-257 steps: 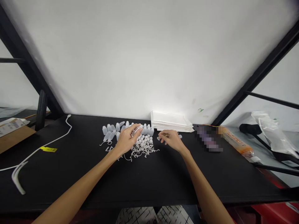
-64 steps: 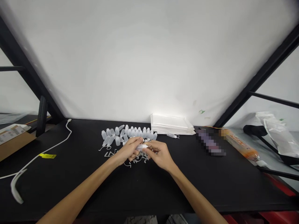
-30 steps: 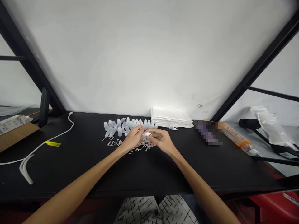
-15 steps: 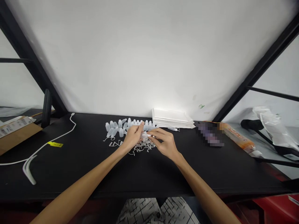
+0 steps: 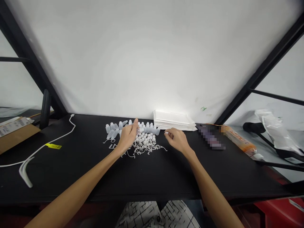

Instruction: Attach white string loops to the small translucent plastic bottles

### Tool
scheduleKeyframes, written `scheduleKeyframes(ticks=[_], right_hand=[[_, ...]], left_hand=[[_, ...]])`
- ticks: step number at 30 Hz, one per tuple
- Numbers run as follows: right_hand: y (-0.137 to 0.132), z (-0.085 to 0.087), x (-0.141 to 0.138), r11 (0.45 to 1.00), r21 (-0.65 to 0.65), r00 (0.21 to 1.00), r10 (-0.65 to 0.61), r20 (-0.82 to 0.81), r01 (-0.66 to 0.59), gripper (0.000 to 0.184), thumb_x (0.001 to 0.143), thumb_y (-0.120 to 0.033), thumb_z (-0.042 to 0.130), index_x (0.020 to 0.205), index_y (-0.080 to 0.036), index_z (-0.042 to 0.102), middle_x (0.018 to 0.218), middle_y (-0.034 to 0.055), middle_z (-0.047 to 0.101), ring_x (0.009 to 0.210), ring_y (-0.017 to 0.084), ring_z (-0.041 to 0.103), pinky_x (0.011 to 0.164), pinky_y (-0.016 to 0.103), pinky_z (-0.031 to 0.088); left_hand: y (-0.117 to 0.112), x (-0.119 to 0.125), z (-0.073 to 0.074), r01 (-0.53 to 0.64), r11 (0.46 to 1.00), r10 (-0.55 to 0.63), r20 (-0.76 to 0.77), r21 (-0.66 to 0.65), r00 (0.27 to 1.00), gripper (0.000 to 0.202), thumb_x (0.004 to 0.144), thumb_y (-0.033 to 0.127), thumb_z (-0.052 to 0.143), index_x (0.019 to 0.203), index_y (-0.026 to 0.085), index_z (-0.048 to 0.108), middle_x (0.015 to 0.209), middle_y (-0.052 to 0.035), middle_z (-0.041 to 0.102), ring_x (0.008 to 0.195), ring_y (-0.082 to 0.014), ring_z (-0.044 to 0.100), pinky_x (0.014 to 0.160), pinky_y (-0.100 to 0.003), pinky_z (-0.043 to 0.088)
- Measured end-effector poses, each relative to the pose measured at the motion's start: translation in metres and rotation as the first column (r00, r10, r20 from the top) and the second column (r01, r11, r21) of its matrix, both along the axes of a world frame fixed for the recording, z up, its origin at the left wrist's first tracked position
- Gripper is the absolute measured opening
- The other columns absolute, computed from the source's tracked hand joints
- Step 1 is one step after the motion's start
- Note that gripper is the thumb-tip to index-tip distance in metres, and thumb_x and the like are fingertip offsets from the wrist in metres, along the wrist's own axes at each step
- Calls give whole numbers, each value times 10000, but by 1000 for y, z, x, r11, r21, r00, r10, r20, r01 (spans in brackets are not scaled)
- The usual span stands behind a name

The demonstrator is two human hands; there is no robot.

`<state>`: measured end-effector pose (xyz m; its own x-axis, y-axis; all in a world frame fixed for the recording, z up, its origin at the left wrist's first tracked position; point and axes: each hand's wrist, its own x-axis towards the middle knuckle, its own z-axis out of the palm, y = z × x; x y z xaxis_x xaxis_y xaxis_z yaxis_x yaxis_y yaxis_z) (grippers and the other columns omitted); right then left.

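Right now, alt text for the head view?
A left hand reaches among small translucent plastic bottles and a pile of white tethered caps on a black table; the right hand, apart, is near a stack of white sheets.

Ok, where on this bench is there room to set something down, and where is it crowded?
Black tabletop lies bare before the left hand and right hand, and between the white cable and plastic bottles. It is crowded at the left hand, among bottles and tangled white cords.
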<state>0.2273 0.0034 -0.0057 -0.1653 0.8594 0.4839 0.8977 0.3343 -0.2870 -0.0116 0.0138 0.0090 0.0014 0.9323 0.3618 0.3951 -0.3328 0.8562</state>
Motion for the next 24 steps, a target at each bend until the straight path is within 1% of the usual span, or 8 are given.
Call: scheduleKeyframes(ticks=[2, 5, 8, 13, 17, 20, 22, 24], right_hand=[[0, -5, -2, 985, -174, 992, 9, 129, 14, 182, 835, -195, 545, 903, -218, 713, 808, 30, 680, 729, 171, 617, 613, 255, 410], [-3, -7, -11, 958, -287, 987, 37, 155, 9, 253, 818, -201, 570, 1033, -252, 694, 907, 20, 702, 800, 180, 632, 608, 249, 390], [-4, -7, -17, 951, -310, 996, 36, 79, -9, 355, 798, -201, 601, 1145, -268, 647, 980, 2, 712, 807, 170, 643, 631, 251, 409], [1, -10, -16, 926, -358, 986, 69, -149, -119, 337, 808, -171, 565, 1122, -251, 658, 936, -13, 740, 833, 168, 682, 735, 271, 473], [4, -13, -14, 941, -323, 971, 24, -238, -102, 282, 803, -198, 581, 1060, -238, 690, 909, 5, 749, 862, 201, 694, 770, 304, 501], [1, -10, -16, 965, -246, 940, 5, -340, -94, 185, 822, -253, 585, 946, -213, 716, 836, 23, 745, 773, 201, 700, 736, 313, 516], [-2, -5, -18, 967, -192, 874, 54, -483, -166, 193, 848, -304, 569, 905, -188, 713, 818, 41, 736, 696, 185, 692, 655, 292, 522], [-5, -1, -22, 958, -140, 779, 115, -617, -251, 257, 866, -365, 557, 945, -168, 702, 855, 64, 728, 671, 177, 680, 543, 258, 503]], left_hand=[[-1, 2, 0, 38, 999, -36, -68, 37, 997, 528, 937, 515, 351, 524, 186, 365, 463, 33, 362, 486, -117, 385, 522, -249, 330], [-3, 2, 1, 91, 993, -79, -139, 80, 987, 469, 937, 475, 374, 571, 183, 348, 507, 41, 331, 508, -111, 350, 544, -251, 302], [-4, 0, 1, 171, 982, -161, -122, 79, 979, 390, 937, 401, 378, 616, 181, 365, 564, 38, 327, 529, -110, 326, 532, -251, 270], [-4, -3, -1, 306, 951, -303, -65, 42, 951, 245, 914, 305, 391, 745, 169, 505, 624, 31, 357, 547, -111, 323, 504, -242, 262], [-4, -1, -1, 326, 944, -320, -107, 45, 941, 252, 932, 345, 406, 865, 155, 557, 632, 30, 413, 529, -103, 361, 496, -238, 285], [-5, 2, -1, 377, 926, -377, -79, -16, 923, 297, 935, 403, 433, 1002, 146, 566, 660, 17, 501, 497, -97, 454, 474, -231, 333], [-7, 4, 0, 442, 893, -444, 0, -78, 896, 361, 929, 441, 447, 1112, 145, 543, 816, -40, 607, 495, -108, 554, 420, -221, 358], [-10, 6, 2, 511, 851, -500, 112, -121, 859, 422, 914, 466, 472, 1184, 143, 514, 1051, -125, 628, 531, -136, 640, 369, -214, 387]])
